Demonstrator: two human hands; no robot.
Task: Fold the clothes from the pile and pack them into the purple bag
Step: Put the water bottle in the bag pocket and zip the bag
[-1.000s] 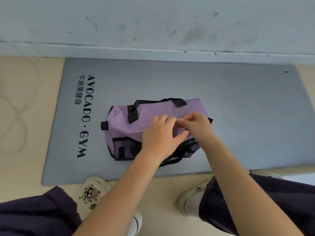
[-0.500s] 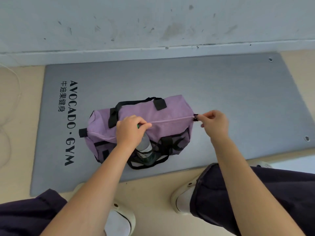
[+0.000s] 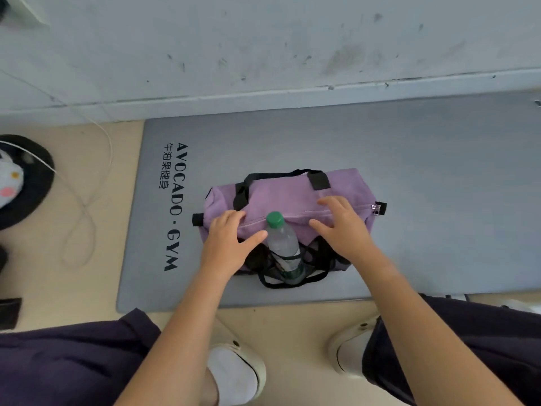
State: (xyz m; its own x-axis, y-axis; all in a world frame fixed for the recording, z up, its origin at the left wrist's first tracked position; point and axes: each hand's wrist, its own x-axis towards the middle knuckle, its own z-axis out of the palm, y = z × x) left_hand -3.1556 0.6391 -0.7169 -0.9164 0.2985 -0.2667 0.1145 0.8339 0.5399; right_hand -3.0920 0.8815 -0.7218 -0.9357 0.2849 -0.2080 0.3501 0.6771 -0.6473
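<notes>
Grey mat (image 3: 409, 171) covers the floor in front of us, its far edge close to a scuffed pale wall (image 3: 263, 39), and it gives the bag a clean, flat place to sit. We crouch at its near edge, shoes on the bare floor, so both arms reach the work without stretching.

Our purple bag (image 3: 287, 194) lies lengthwise across the middle of the mat, black handles (image 3: 292, 174) flopped toward the wall. Its top zip looks drawn closed, with the metal pull (image 3: 376, 208) at the right end, which we judge means the packing is finished. No loose clothes are in view, so we take them to be inside, though we cannot see into the bag.

A clear water bottle (image 3: 282, 244) with a green cap (image 3: 274, 219) stands tilted in the mesh side pocket facing us, held by the pocket's elastic rim.

Our left hand (image 3: 228, 244) rests on the bag's left part, fingers spread and straight, thumb reaching toward the bottle. Our right hand (image 3: 341, 227) lies flat on the right part, fingers also spread and gripping nothing. We read this as pressing down to settle the contents.

At the left, a thin white cord (image 3: 85, 200) loops over the floor near a dark round cushion (image 3: 32, 183).
</notes>
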